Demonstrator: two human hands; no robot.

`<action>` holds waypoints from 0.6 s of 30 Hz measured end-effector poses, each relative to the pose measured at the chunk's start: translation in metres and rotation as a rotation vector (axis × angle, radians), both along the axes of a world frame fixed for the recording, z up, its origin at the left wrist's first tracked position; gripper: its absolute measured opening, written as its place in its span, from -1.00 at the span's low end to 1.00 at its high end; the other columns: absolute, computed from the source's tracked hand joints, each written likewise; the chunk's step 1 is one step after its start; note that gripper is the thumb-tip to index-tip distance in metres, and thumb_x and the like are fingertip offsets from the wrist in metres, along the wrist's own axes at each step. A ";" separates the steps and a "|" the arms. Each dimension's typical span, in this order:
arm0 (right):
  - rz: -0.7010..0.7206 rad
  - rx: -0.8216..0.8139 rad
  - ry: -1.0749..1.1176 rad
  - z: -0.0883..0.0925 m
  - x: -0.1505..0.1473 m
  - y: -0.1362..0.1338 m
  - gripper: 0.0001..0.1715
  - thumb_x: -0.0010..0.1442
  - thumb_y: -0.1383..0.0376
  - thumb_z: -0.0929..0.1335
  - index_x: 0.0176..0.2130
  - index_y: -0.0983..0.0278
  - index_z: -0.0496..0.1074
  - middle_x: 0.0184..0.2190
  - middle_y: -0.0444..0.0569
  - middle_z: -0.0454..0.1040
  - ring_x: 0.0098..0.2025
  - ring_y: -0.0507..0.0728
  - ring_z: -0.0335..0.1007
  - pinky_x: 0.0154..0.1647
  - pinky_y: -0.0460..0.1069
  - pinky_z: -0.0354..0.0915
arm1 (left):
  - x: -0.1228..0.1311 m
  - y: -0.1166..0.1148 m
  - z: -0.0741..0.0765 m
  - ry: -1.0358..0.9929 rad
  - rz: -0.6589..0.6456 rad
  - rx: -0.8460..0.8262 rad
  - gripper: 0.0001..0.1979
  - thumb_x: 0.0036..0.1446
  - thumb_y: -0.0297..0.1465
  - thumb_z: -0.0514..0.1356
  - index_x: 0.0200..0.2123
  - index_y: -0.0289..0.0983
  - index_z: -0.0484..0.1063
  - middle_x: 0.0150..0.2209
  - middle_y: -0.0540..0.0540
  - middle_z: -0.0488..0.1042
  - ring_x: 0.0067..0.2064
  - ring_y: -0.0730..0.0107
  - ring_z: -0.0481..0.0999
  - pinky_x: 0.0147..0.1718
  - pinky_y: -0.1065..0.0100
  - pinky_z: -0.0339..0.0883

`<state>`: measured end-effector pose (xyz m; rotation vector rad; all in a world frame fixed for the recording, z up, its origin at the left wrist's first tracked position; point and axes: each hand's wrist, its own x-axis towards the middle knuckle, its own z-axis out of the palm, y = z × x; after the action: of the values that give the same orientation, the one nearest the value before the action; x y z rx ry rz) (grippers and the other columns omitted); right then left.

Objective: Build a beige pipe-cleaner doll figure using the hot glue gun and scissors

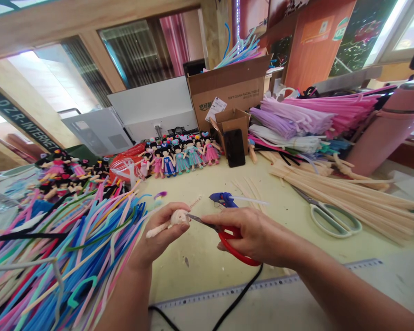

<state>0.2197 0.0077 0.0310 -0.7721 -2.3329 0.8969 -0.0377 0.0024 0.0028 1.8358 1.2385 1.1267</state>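
From the head view, the glue gun lies on the table, and both hands work on the near side of it. Left of the gun and a little nearer the person is a pale fuzzy ball, pinched between the thumb and fingers of the left hand; a cream stem sticks out from it across that hand. The right hand, just nearer than the gun, is closed round the red scissors, index finger stretched along the metal. Their tip meets the ball's side, as far as I can see; whether the blades are parted I can't tell.

Beyond the gun stand a phone and, to its left, a crowd of little dolls in bright dresses. Well left of the gun spreads a big heap of coloured stems. To its right lie the white scissors, beside a bundle of beige stems, with a pink flask farther off. Nearer than the gun, past the hands, a ruler runs across, a black cable crossing it.
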 end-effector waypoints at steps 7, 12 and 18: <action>0.006 0.034 -0.006 0.000 0.003 0.001 -0.33 0.10 0.47 0.34 0.17 0.11 0.44 -0.17 -0.08 0.60 -0.20 0.08 0.48 -0.16 -0.03 0.32 | 0.001 0.000 0.000 -0.045 -0.019 -0.013 -0.69 0.04 -0.19 0.33 -0.19 -0.24 0.48 -0.40 -0.01 0.40 -0.40 0.42 0.30 -0.44 0.40 0.18; -0.025 0.034 -0.020 -0.001 0.002 0.001 -0.35 0.11 0.45 0.33 0.17 0.10 0.43 -0.18 -0.05 0.56 -0.19 0.09 0.46 -0.15 -0.01 0.33 | -0.001 0.001 -0.003 -0.100 -0.025 -0.038 -0.68 0.05 -0.20 0.33 -0.16 -0.22 0.46 -0.37 0.00 0.43 -0.36 0.41 0.35 -0.40 0.40 0.22; -0.042 0.048 -0.022 -0.001 0.004 0.001 -0.34 0.11 0.46 0.33 0.17 0.09 0.43 -0.16 -0.05 0.55 -0.16 0.10 0.45 -0.14 -0.02 0.33 | -0.001 0.001 -0.003 -0.113 -0.015 -0.043 -0.69 0.05 -0.21 0.34 -0.18 -0.23 0.46 -0.37 -0.01 0.44 -0.35 0.41 0.37 -0.39 0.40 0.24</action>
<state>0.2232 0.0086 0.0297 -0.8118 -2.3402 0.8157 -0.0387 0.0032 -0.0007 1.7227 1.1736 1.1693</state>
